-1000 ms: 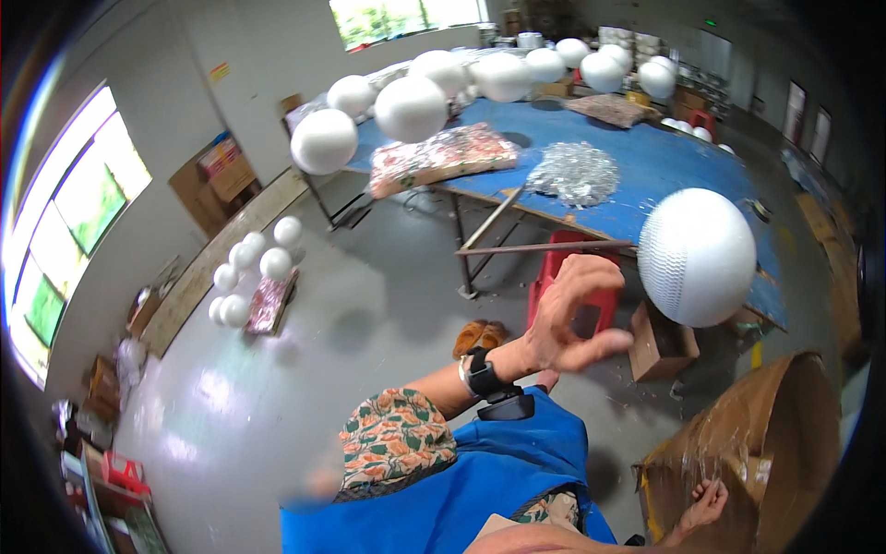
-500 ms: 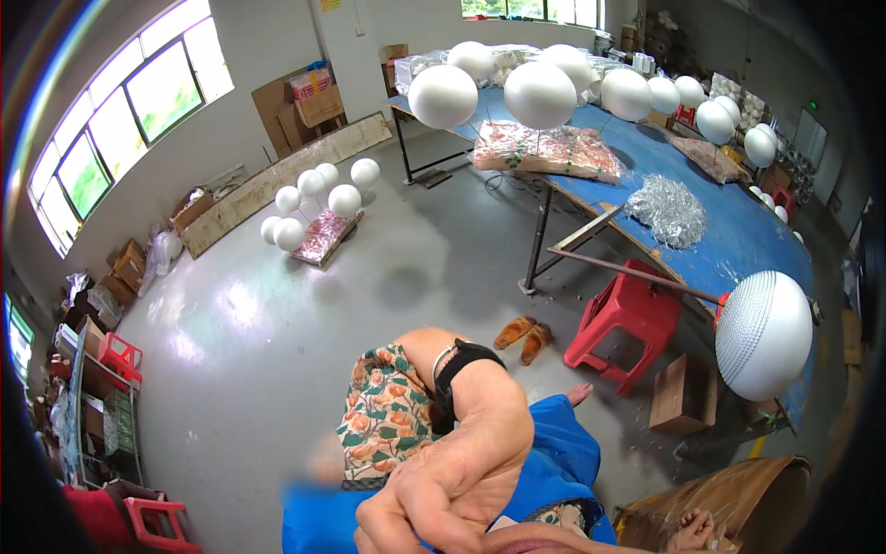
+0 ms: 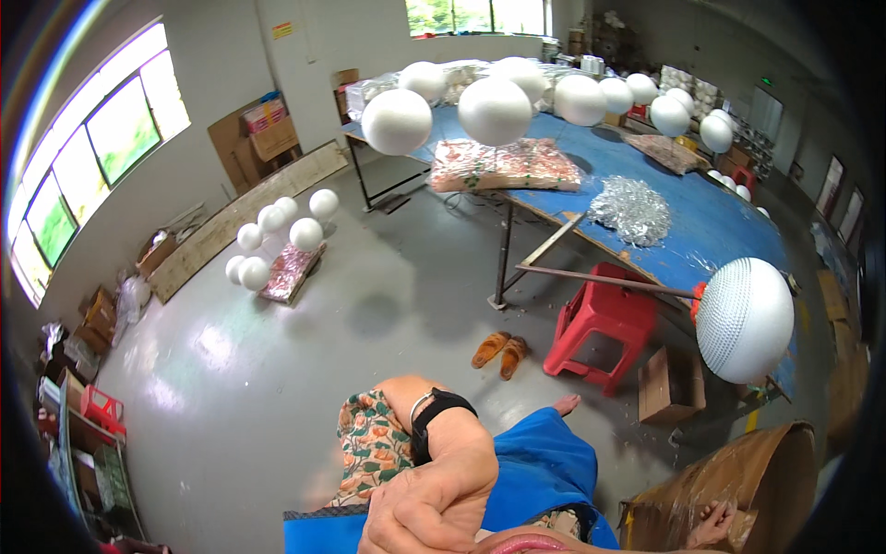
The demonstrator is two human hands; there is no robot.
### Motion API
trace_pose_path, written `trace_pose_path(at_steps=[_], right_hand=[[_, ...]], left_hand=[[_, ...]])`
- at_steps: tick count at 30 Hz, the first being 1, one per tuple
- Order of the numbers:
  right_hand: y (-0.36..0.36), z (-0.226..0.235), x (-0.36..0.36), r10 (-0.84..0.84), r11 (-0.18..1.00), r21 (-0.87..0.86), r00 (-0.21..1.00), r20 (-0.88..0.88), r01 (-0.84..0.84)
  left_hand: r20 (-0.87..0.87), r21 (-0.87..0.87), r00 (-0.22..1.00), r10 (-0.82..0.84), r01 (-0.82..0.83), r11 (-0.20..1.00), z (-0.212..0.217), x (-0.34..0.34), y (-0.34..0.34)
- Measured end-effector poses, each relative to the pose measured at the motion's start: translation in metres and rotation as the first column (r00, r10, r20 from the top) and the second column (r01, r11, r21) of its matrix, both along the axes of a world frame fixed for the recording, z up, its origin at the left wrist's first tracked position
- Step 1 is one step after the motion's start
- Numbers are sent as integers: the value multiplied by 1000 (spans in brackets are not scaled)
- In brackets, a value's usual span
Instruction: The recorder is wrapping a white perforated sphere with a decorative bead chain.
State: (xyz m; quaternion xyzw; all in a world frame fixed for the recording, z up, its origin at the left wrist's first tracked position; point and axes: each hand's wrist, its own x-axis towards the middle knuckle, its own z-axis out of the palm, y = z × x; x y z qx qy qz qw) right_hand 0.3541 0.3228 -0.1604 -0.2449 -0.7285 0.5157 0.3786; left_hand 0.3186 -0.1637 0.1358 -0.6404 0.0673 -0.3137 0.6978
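Note:
Close in front of me, my left hand [image 3: 423,510] is raised with its fingers curled in; whatever they may hold is hidden. A black band [image 3: 441,417] and a bracelet circle that wrist, below a floral sleeve [image 3: 374,439]. Blue cloth [image 3: 544,462] covers my lap. At the lower right, my right hand [image 3: 711,524] is beside the open cardboard container [image 3: 664,508], fingers bent; anything between them is too small to make out. A white ball partly covered in rows of small studs [image 3: 746,319] sits on a metal rod [image 3: 609,282] with red material at the joint.
The blue table [image 3: 637,175] bears a silver tinsel heap [image 3: 632,210], a wrapped foam block [image 3: 503,166] and several white balls [image 3: 495,111] on sticks. Below are a red stool [image 3: 604,323], a carton [image 3: 671,383] and brown slippers [image 3: 499,354]. More balls [image 3: 305,234] stand on the floor.
The whole view has swung, so the room's things sit farther left, most of them lower. My left hand stays raised and curled. My right hand remains by the cardboard container, slightly higher in view.

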Motion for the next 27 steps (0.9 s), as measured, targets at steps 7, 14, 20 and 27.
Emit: trace_pose_path(at_steps=[7, 14, 20, 27], right_hand=[[-5, 46, 28, -61, 983, 167, 995, -81, 74], [-3, 111, 100, -188, 893, 410, 982, -35, 186], [-130, 223, 144, -648, 555, 579, 747, -149, 598], [-184, 304, 149, -669, 236, 723, 648, -364, 649]], left_hand=[[121, 34, 993, 17, -21, 999, -1, -4, -3], [257, -74, 921, -294, 322, 944, -22, -18, -15], [457, -149, 799, -391, 503, 851, -31, -47, -2], [710, -599, 522, 473, 94, 795, -72, -110, 8]])
